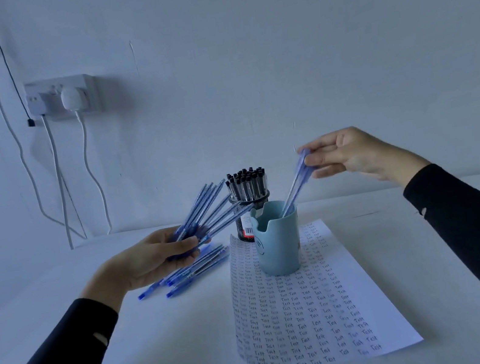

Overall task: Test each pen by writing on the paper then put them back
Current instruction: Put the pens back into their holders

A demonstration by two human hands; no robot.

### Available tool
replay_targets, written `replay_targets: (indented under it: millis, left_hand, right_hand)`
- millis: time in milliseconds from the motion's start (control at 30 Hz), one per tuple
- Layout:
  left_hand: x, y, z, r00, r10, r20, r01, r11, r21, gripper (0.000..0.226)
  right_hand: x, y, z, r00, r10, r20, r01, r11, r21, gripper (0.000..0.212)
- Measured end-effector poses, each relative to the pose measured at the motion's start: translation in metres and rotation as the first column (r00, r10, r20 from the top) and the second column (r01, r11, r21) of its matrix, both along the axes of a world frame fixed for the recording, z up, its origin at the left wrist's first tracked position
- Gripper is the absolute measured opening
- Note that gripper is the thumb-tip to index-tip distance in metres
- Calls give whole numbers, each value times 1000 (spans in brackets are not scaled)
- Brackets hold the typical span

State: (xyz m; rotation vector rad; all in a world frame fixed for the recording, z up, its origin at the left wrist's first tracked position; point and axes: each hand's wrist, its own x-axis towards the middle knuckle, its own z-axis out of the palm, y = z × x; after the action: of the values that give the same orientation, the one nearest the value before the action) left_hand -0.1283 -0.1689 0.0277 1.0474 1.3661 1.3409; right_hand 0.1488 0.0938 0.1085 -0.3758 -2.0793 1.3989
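My left hand (pixel 150 260) grips a fanned bundle of blue pens (pixel 209 208) above the table, left of the holders. My right hand (pixel 352 154) pinches the tops of a few blue pens (pixel 294 186) whose lower ends stand inside the light blue cup (pixel 278 245). The cup stands on the far end of a paper sheet (pixel 315 306) filled with rows of the word "Test". Several more blue pens (pixel 190 272) lie loose on the table under my left hand.
A black mesh holder (pixel 247 223) packed with black-capped pens (pixel 246 182) stands just behind the cup. A wall socket (pixel 62 97) with plugs and hanging cables is at the far left. The white table (pixel 173 354) meets the wall behind.
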Motion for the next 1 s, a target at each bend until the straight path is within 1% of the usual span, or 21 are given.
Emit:
replay_targets:
  millis: [67,100,167,200,233,267,300,333,400,467,500,667,733,800,867,900,933,967,1000]
  left_hand:
    - [6,2,4,998,4,-62,-4,1000,3,96]
    - [9,3,8,994,4,-105,-2,1000,14,93]
    - [18,6,22,967,-19,-254,28,999,33,82]
    - [21,9,32,937,-37,-349,50,998,29,72]
    - [25,13,42,891,-45,-451,56,998,10,56]
    - [28,17,53,824,-38,-565,31,999,-21,38]
    - [30,23,64,737,-39,-674,-3,998,-60,25]
    - [33,28,75,638,-64,-767,-34,993,-111,17]
    - [41,40,94,455,-162,-876,-81,972,-222,8]
    - [52,50,110,322,-245,-915,-130,945,-299,1]
    - [58,55,117,274,-277,-921,-153,933,-326,3]
    - [81,78,144,136,-416,-899,-253,863,-437,11]
    - [92,92,145,47,-460,-887,-315,835,-450,6]
    - [102,104,141,-36,-519,-854,-364,803,-473,15]
    - [111,113,136,-70,-548,-833,-377,788,-487,21]
    - [113,116,133,-72,-547,-834,-365,793,-488,23]
    - [113,120,130,-60,-533,-844,-341,806,-484,24]
    - [112,122,127,-28,-504,-863,-306,827,-473,27]
    - [109,123,123,23,-462,-887,-265,852,-451,34]
  right_hand:
    - [-6,-7,-10,992,28,121,-37,997,73,29]
    - [-9,-11,-14,987,38,154,-54,994,98,28]
    - [-13,-16,-22,988,42,150,-59,992,111,26]
    - [-14,-18,-25,992,39,124,-51,994,98,25]
    - [-15,-18,-28,995,33,95,-41,996,82,24]
    - [-15,-18,-30,997,24,68,-29,997,69,23]
    - [-15,-17,-32,999,15,46,-18,998,57,22]
    - [-14,-16,-34,999,9,30,-11,999,45,22]
    - [-13,-15,-36,1000,7,13,-7,1000,19,21]
    - [-11,-14,-36,1000,13,10,-13,1000,0,21]
    - [-11,-13,-36,1000,14,8,-14,1000,-5,20]
    - [-11,-10,-33,1000,29,9,-29,1000,-8,22]
    - [-11,-12,-33,999,46,16,-45,999,-11,24]
    - [-12,-14,-34,998,55,22,-55,998,-8,24]
    - [-13,-15,-34,998,53,25,-53,999,-4,23]
    - [-14,-15,-35,998,49,28,-49,999,-2,23]
    - [-15,-16,-35,999,44,31,-44,999,0,24]
    - [-15,-16,-36,999,37,31,-37,999,2,25]
    - [-16,-16,-37,999,32,31,-32,999,5,26]
